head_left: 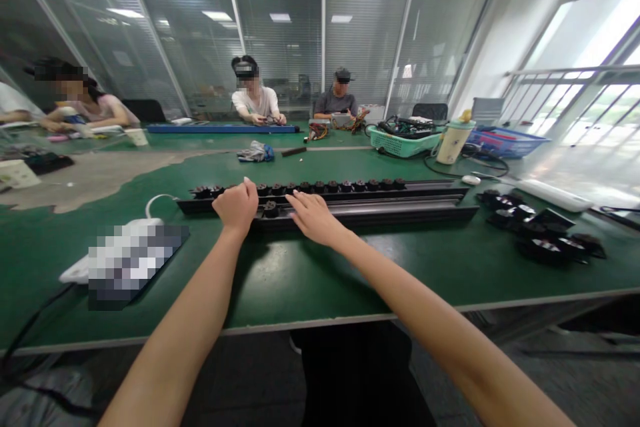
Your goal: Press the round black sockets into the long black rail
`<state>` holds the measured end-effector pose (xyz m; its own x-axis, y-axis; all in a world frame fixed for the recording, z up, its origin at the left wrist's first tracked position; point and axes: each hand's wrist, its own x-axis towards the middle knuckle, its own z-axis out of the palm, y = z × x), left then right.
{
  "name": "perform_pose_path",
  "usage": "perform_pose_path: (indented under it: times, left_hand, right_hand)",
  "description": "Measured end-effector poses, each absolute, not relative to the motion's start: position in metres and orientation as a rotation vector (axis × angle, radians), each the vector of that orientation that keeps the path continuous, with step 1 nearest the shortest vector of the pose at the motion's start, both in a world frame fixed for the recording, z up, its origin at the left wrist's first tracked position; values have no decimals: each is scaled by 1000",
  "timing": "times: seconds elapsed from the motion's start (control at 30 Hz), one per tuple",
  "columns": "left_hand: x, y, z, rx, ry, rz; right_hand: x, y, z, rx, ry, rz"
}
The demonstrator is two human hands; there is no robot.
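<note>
A left hand (236, 207) is curling into a loose fist over the left part of a long black channel (395, 215) that is lying across a green table (300, 287); whether it is gripping anything cannot be told. One small round black part (271, 209) is sitting in the channel between both hands. The right hand (314, 215), fingers extended and nearly together, is resting at the channel just right of that part. Behind, a second channel (425, 197) is holding a row of similar parts (333, 185).

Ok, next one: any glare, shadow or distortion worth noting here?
Head view: the window at right is washed out; head view: the glass wall shows bright light patches and slants toward the left, like wide-angle stretch; head view: a darker shadow lies on the green table below the left hand; head view: pixel blocks hide part of a white object.
</note>
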<state>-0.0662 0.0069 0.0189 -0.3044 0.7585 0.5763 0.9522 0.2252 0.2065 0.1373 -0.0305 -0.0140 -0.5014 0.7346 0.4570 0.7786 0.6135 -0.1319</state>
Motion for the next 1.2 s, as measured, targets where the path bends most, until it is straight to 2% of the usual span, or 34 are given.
perform_pose_path:
  times: [0.2, 0.5, 1.2]
  left_hand:
    - [-66, 9, 15, -1612, -2205, -717]
    - [-70, 11, 11, -1677, -2278, -676]
    - [-69, 13, 14, -1691, -2399, -636]
  right_hand:
    - [78, -14, -11, -1092, -2329, 20]
    - [70, -20, -16, -1094, -2212, 144]
    - [50, -29, -22, -1280, -2089, 37]
